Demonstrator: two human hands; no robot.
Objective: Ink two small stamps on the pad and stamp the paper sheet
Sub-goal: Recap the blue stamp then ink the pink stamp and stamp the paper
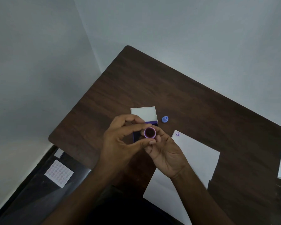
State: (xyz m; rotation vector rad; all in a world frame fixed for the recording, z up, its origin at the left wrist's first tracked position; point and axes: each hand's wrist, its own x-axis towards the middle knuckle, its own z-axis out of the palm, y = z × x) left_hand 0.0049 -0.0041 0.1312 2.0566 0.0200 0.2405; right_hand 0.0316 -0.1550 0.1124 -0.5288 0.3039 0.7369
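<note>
Purple stamp [149, 132]: face up toward us, pinched between both hands above the ink pad [136, 135].
Left hand [122, 143]: fingertips closed on its rim.
Right hand [165, 153]: cupping underneath.
Blue stamp [165, 119]: on the bench [152, 82], one o'clock.
Paper sheet [193, 156]: four o'clock (one smiley [177, 133] printed).

A dark wood-grain table [169, 82] is lying matt beneath smooth white paper [198, 153] and a plastic-looking blue stamp [165, 119].
</note>
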